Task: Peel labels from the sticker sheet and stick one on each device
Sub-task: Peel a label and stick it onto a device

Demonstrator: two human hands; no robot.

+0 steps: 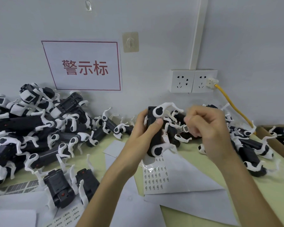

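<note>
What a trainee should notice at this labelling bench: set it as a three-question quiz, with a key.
1. True or false: the left hand grips a black-and-white device.
2. Where does the sticker sheet lie? A: flat on the table; B: taped to the wall; C: inside the cardboard box.
3. Fill in: the cable plugged into the wall socket is ___ in colour.
Key: 1 true; 2 A; 3 yellow.
</note>
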